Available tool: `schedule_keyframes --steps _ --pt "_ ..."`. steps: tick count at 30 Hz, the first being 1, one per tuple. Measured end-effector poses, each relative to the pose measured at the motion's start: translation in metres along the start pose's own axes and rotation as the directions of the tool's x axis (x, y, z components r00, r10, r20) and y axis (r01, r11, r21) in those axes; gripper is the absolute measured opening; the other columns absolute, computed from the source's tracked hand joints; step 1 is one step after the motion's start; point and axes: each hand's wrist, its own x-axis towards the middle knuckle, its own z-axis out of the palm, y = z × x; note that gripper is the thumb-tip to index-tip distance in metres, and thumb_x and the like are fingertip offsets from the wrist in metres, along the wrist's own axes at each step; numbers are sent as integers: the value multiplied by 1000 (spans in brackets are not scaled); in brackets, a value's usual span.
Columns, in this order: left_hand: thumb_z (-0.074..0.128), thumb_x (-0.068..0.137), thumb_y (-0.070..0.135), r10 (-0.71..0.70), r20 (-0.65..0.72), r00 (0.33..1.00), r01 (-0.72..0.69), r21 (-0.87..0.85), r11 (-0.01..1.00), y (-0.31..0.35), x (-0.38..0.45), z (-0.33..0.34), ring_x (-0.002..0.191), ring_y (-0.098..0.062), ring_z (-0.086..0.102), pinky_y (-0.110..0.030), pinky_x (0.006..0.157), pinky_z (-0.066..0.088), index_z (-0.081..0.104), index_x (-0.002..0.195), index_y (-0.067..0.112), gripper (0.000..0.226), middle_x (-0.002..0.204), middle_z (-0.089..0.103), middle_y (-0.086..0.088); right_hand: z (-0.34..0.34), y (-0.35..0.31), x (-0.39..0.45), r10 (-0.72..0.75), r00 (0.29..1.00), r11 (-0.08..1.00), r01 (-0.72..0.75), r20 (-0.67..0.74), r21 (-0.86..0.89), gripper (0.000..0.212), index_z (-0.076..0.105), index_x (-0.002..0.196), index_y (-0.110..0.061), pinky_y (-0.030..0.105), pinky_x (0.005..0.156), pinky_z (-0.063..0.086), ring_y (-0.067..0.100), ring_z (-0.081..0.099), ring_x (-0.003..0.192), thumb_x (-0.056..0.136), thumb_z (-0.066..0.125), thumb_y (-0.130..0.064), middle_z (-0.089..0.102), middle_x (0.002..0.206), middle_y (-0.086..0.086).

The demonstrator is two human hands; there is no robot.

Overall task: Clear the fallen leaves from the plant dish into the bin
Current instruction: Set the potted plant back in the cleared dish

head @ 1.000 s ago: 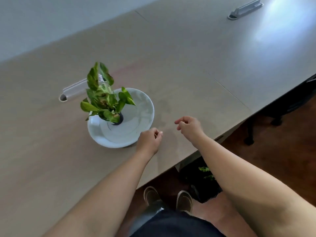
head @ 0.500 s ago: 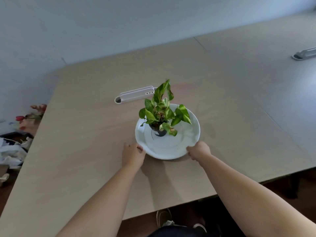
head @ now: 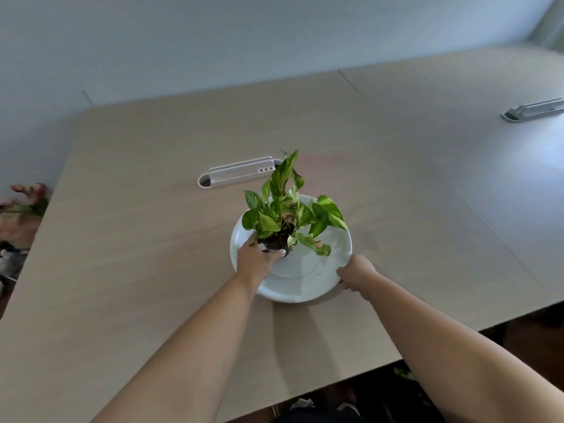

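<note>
Left hand [head: 254, 260] wrapped round the small dark pot [head: 277, 242], thumb and fingers curled against its sides, reaching in over the near-left part of the white plant dish [head: 305, 288]. Right hand [head: 355, 271] closed on the dish's rim at the near-right edge, fingers tucked under the lip and hidden, so depth of that hold cannot be told. Pothos plant [head: 287, 209] standing upright directly above the left hand, leaves spreading out and away from the wrist toward the far side of the dish. No loose leaves plainly visible on the dish floor between the two hands; only a few dark specks near the right hand, with browned leaf tips still on the stems. Bin not clearly in view; probably below the table's [head: 122, 270] near edge, to the right of the right forearm, though too dark to confirm. Likely next: lifting the pot straight up off the dish with the left hand, leaving the right hand, already nearer the table edge, to carry and tip the dish. Risk of low leaves dragging across the rim.
</note>
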Motion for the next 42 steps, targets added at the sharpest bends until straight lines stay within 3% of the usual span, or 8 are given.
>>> schedule_keyframes --steps 7,16,22,25,27,35,39,42 --pt "83 72 19 -26 33 999 29 -88 996 2 9 3 105 -16 60 -23 90 42 56 128 17 62 127 62 -3 8 -12 2 10 1000 1000 -11 8 27 25 60 98 -1 32 58 45 30 60 70 82 41 -5 63 80 16" --pt "71 82 20 -62 36 997 56 152 987 -21 10 -22 117 -21 58 -31 98 45 43 143 15 68 139 54 -4 15 -28 21 52 999 951 -50 3 305 29 58 93 -11 35 62 58 26 60 49 82 33 -2 64 91 13" --pt "71 82 32 26 108 994 -65 380 923 -36 6 -45 116 -16 56 -22 87 38 67 114 24 33 125 62 3 21 -51 34 37 999 941 -37 7 337 36 54 113 -9 33 60 54 23 59 48 83 34 -8 64 95 10" --pt "79 72 44 54 150 987 -106 369 923 -41 6 -52 108 -14 56 -24 86 43 73 98 26 33 111 66 5 18 -60 37 37 999 944 -28 -19 329 57 35 139 -24 29 53 56 22 59 49 85 38 -5 61 108 10" --pt "84 63 49 74 191 979 -142 371 918 -47 7 -56 105 -12 55 -23 86 44 75 90 27 36 102 68 8 16 -65 40 34 999 941 -26 -17 336 62 31 142 -29 34 59 58 21 59 47 85 41 -5 60 107 11" --pt "85 64 42 121 186 975 -188 404 895 -48 22 -58 98 -10 53 -19 82 41 77 92 23 34 92 67 7 11 -81 66 24 1000 942 -19 -11 335 57 39 139 -32 39 67 60 20 58 44 88 46 -6 67 93 13" --pt "85 64 41 108 163 981 -167 406 899 -43 33 -61 99 -10 54 -24 84 46 77 92 21 35 93 67 7 8 -92 73 -25 999 961 36 -40 275 56 44 138 -30 29 48 51 18 56 50 87 55 -10 66 78 9" --pt "86 64 38 101 143 985 -150 391 908 -43 42 -64 98 -11 56 -26 85 49 76 89 20 33 94 68 5 8 -100 78 -51 998 974 56 -28 222 58 44 139 -30 27 46 45 17 53 51 86 57 -13 68 81 8"
